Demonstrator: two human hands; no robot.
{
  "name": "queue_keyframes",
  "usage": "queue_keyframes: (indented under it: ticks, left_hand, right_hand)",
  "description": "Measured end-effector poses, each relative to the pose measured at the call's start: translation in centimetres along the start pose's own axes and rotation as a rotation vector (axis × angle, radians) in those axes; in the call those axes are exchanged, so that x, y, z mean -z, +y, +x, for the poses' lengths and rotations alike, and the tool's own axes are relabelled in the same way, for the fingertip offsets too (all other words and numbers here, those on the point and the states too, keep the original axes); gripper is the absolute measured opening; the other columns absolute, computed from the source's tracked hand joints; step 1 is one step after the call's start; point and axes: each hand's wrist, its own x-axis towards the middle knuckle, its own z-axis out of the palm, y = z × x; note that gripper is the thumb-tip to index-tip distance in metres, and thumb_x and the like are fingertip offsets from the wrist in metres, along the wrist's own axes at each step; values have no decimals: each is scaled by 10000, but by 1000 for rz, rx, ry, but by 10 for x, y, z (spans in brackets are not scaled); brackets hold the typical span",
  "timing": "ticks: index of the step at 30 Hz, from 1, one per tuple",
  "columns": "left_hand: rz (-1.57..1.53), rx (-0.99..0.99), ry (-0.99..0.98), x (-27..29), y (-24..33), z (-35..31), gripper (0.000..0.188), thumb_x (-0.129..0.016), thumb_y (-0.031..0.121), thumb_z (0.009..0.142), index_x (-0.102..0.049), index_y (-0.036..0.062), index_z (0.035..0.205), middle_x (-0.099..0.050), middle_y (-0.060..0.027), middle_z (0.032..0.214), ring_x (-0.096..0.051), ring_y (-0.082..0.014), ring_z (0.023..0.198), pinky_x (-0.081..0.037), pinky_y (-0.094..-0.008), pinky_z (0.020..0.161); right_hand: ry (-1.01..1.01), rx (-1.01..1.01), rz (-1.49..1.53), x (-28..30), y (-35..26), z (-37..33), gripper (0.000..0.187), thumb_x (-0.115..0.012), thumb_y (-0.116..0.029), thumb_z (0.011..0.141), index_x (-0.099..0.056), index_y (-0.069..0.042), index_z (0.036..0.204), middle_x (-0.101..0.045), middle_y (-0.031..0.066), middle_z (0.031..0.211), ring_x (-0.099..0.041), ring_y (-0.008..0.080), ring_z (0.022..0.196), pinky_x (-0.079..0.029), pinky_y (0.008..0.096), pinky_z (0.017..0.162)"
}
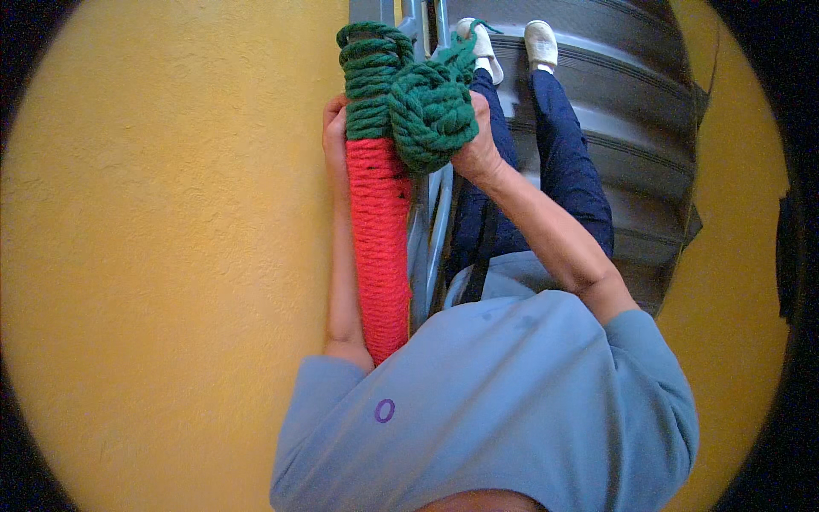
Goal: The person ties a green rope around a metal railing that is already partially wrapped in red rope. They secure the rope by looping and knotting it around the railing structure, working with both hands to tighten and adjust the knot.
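A handrail is wound tightly with red rope (379, 230) on its near stretch and with green rope (368, 111) farther on. The farthest green turns are looser and rise above the rail. My left hand (336, 124) curls against the left side of the green winding; its fingertips are hidden behind it. To the right, a knotted bundle of green rope (431, 115) sits close beside the winding. My right hand (479, 141) grips this bundle from its right side, with most fingers out of sight. A frayed tail of green rope (461, 55) trails beyond it.
Dark ribbed stairs (640, 145) descend to the right of the rail, and my white shoes (540, 47) stand on them. A yellow textured wall (171, 239) runs along the left. Grey metal rail tubes (439, 213) show under the ropes.
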Motion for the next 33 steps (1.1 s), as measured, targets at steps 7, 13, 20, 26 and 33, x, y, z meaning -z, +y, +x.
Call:
queue_keyframes:
  ticks: [7,13,20,26,33]
  left_hand:
    - [61,115,-66,35,-10,23,126,-479,130,885,-545,41,944,-549,-54,899,-525,-120,836,-436,-238,771]
    - [320,-192,-70,-6,23,-1,93,-522,63,873,-543,37,960,-558,-34,948,-507,-96,859,-413,-240,797]
    - [446,-244,-92,-27,40,-5,116,-513,83,887,-539,32,988,-566,-40,967,-513,-100,895,-408,-241,826]
    - [316,-87,-101,-41,42,7,148,-504,133,898,-534,32,1002,-568,-33,956,-524,-101,890,-414,-235,825]
    - [249,-70,-178,-45,32,32,123,-523,115,869,-553,32,954,-557,4,878,-511,-77,812,-417,-212,760]
  right_hand:
    - [6,-160,276,4,4,-7,138,-525,-107,843,-583,-41,949,-623,34,880,-594,133,763,-498,280,698]
    - [62,-167,198,5,4,-8,160,-530,-71,833,-573,-30,981,-626,37,921,-600,133,837,-494,276,754]
    - [183,-155,242,-2,-33,6,302,-656,-74,711,-576,0,993,-606,63,967,-574,164,874,-440,263,816]
    - [181,30,-50,1,-31,12,252,-660,-73,686,-610,-15,927,-614,80,976,-584,183,891,-444,277,809]
    - [102,85,-206,19,-23,43,129,-627,-75,726,-658,-26,841,-660,79,839,-618,200,791,-472,300,733]
